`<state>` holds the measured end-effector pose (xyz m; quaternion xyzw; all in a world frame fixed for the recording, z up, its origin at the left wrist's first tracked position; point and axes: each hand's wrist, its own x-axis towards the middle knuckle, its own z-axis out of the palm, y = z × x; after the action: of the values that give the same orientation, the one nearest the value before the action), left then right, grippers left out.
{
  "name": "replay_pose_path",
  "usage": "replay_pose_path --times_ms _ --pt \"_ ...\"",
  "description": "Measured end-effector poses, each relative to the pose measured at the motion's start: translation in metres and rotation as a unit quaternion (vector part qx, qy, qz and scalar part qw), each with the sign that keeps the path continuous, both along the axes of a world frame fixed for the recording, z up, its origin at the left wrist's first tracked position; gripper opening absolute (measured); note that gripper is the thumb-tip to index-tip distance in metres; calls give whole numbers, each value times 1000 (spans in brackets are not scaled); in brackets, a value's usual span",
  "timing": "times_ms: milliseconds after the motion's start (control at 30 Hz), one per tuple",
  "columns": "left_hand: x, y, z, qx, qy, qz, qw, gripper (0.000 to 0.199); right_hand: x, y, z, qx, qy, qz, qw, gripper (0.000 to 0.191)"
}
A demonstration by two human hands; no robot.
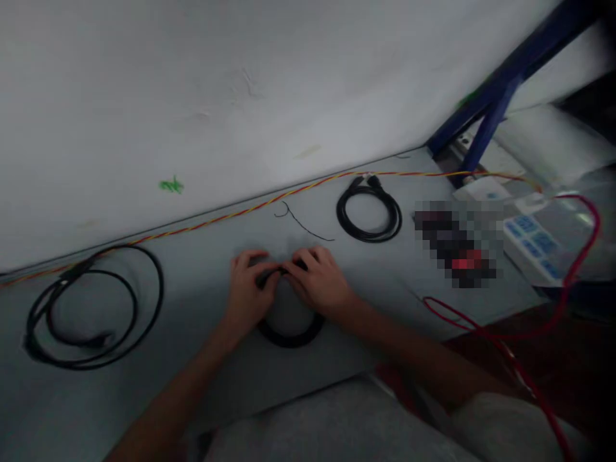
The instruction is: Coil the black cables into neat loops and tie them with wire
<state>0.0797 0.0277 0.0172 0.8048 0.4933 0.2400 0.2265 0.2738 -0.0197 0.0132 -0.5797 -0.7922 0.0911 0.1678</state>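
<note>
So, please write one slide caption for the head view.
Both hands pinch the far side of a coiled black cable on a grey table.

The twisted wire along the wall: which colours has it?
Twisted wire: red and yellow, head view.

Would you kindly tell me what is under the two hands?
A coiled black cable on the gray table: its near curve shows, but the left hand and right hand hide much of its far side.

The held cable looks matt (plastic-sheathed), the tabletop smooth
</note>
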Motion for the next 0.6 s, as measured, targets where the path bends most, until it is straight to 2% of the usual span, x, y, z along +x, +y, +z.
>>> replay_pose_path --times_ms 133,267,367,600 --pt "-1 -5 -5 43 -44 0 998 12 3 2 -1 -7 17 7 1000 25" --pt "-6 -6 -13 82 -55 -67 993 17 6 7 4 -14 5 32 999 26" --pt "-9 -7 -18 116 -33 -105 987 22 7 10 9 -21 -14 48 999 25" --pt "-8 -17 -22 180 44 -134 973 32 4 21 16 -40 -31 79 996 18"
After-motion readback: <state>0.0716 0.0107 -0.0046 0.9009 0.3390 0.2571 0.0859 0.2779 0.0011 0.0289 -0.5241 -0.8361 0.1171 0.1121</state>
